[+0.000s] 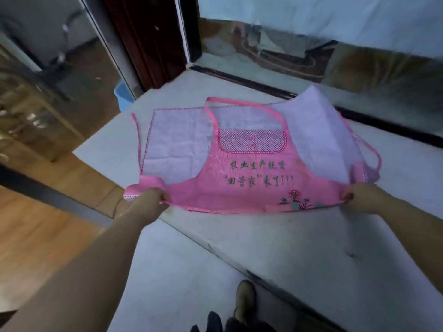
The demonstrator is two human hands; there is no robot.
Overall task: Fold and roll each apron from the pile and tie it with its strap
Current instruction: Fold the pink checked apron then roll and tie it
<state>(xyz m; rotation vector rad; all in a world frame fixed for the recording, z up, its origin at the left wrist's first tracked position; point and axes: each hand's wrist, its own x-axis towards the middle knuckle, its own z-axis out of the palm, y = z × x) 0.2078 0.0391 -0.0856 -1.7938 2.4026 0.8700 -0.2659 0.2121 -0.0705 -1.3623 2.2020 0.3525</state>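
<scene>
Pinching grip: left hand (153, 200), right hand (357, 196), on near fold corners
Apron (239, 185): lying beyond both, long axis crosswise
Nearer hand: neither

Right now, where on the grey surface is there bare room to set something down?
Widest free patch: the grey surface between the apron and the shoe. A narrower strip runs between the left strap and the wooden floor. The middle is crowded, covered by the spread apron.

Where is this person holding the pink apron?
Probably a room indoors, maybe a home: a dark red door, a wooden floor and a blue bin are near the apron.
</scene>
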